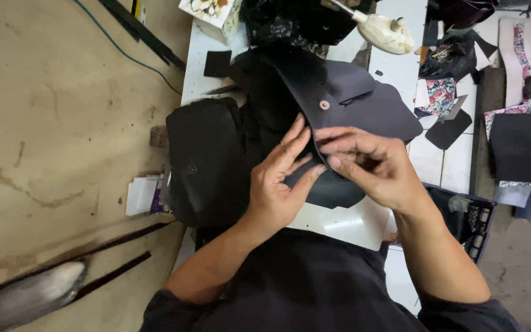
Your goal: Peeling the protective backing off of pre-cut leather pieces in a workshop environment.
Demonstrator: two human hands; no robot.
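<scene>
We hold a black leather flap over the white table, right in front of our chest. Our left hand lies against the near edge of the flap with its fingers stretched out and slightly spread, the thumb pointing toward the other hand. Our right hand curls over the same edge, its fingers bent and pressed close together, pinching the leather between thumb and fingertips. A small round metal snap sits on the flap just beyond our fingers. To our left a stack of black leather pieces rests on the table, touching the flap's pile. Farther off lie floral fabric scraps and a cream-coloured tool.
</scene>
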